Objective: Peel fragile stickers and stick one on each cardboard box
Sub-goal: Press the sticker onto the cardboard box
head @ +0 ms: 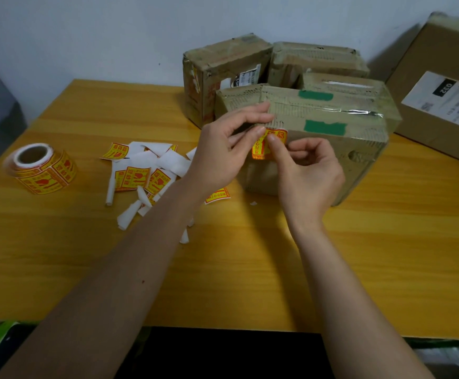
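Observation:
A yellow and red fragile sticker (pixel 261 147) is held against the front face of the nearest cardboard box (pixel 340 149), which has two green tape patches on top. My left hand (pixel 223 151) pinches the sticker's left edge with thumb and fingers. The index finger and thumb of my right hand (pixel 310 173) grip its upper right part. Whether the sticker is stuck to the box or still on backing paper I cannot tell. A roll of fragile stickers (pixel 42 168) lies at the left of the table.
Cut stickers and white backing scraps (pixel 146 173) lie scattered left of my hands on the wooden table (pixel 236 283). Two more worn boxes (pixel 223 67) (pixel 318 58) stand behind the near one. A larger box with a white label (pixel 441 91) lies at the right. A wall is behind.

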